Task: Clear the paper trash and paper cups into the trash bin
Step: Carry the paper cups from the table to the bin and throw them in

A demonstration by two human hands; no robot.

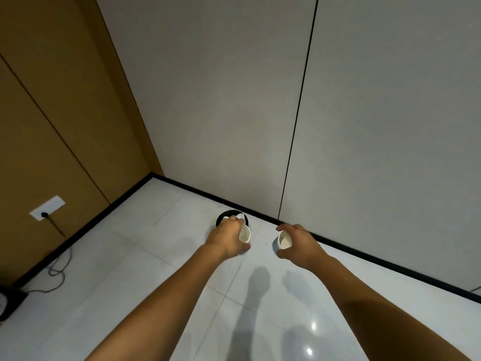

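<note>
Right, both arms out over the floor (161, 303) w/ a cup apiece. Left hand (227, 239) has its grip curled round a white paper cup (245, 233), tipped on its side, mouth facing right, and there's a scrap of white paper (235, 218) poking out at the fingertips too. Right hand (299, 243) holds the second cup (283, 241) w/ thumb and fingers spread round the rim, mouth turned toward the camera. Both cups look empty inside, no liquid I can make out. Bin (227, 214) is the small black round one by the baseboard (364, 252), mostly hidden behind the left hand; only its dark rim shows, contents can't be seen. Left cup sits just over the near edge of it, right cup is off to the side, above bare tile. Best play, prob: let the left load go first, straight down thru the opening, paper and cup together, then swing the right across till it's above the rim before releasing. Small mouth on that bin, so a sideways toss could bounce out.
</note>
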